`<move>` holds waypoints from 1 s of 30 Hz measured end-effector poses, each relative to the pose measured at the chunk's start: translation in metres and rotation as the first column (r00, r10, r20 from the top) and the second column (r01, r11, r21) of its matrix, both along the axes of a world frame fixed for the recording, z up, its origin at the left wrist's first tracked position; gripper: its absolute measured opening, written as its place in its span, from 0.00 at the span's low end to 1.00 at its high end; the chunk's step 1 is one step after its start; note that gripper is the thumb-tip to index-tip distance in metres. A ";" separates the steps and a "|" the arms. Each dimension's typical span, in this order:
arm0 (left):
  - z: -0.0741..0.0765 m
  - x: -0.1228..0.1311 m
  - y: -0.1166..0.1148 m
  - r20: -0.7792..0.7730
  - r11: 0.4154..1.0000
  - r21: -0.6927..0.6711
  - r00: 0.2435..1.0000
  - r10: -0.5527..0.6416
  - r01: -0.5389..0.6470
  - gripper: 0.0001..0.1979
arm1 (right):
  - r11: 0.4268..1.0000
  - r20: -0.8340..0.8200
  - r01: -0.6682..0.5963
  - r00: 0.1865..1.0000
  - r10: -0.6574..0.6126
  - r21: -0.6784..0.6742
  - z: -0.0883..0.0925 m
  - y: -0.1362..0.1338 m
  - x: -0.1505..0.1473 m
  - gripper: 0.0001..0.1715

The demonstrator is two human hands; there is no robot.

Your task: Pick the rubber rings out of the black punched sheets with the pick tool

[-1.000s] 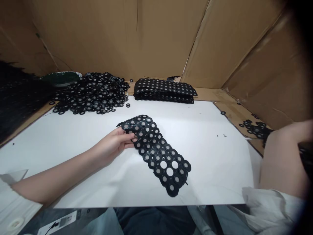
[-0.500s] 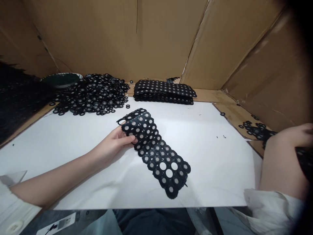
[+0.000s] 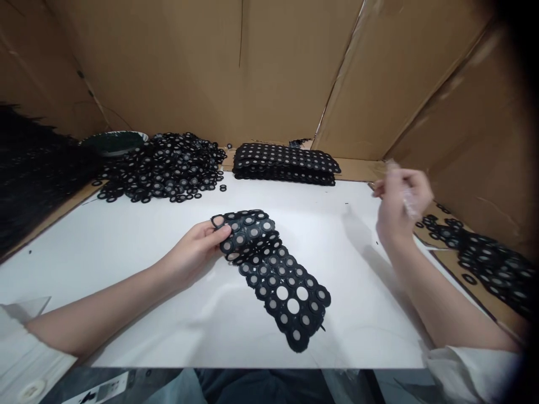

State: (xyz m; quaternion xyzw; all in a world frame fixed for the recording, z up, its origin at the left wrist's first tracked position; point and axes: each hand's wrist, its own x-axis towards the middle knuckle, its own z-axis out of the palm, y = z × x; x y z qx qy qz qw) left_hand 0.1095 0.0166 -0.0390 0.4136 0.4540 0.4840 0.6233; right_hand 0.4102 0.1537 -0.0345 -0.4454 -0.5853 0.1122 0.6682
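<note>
My left hand (image 3: 202, 245) is closed on the top left end of a black sheet of joined rubber rings (image 3: 273, 269). Thumb on top, it holds this end raised and bent over, while the rest slopes down to the right over the white board. Most rings show pale grey centres; three near the lower end show bright white ones. Raised above the board's right side is my right hand (image 3: 402, 199), blurred, its fingers curled around something partly clear, with a thin tip at the fingers. I cannot make out what it is.
Loose black rings (image 3: 168, 168) lie heaped at the back left, beside a round dish (image 3: 114, 143). A folded stack of similar sheets (image 3: 286, 163) lies at the back middle. More black rings (image 3: 492, 258) lie on cardboard at right. Cardboard walls (image 3: 286, 73) enclose the white board (image 3: 138, 314).
My right hand has come in from the far right edge to above the board's right side. My left hand has bent the sheet's raised end further over.
</note>
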 end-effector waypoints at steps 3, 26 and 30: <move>0.002 0.003 -0.002 0.018 0.999 0.038 0.999 0.034 -0.035 0.10 | 0.944 0.034 -0.323 0.945 0.325 -0.065 0.005 -0.034 -0.054 0.10; -0.011 -0.002 0.001 0.045 0.981 0.173 0.994 -0.101 0.092 0.13 | 0.419 -0.175 -0.783 0.543 0.821 -0.460 -0.025 -0.082 -0.113 0.12; -0.009 -0.002 0.001 0.031 0.986 0.159 0.998 -0.054 0.049 0.14 | 0.465 -0.130 -0.744 0.584 0.801 -0.479 -0.026 -0.083 -0.112 0.13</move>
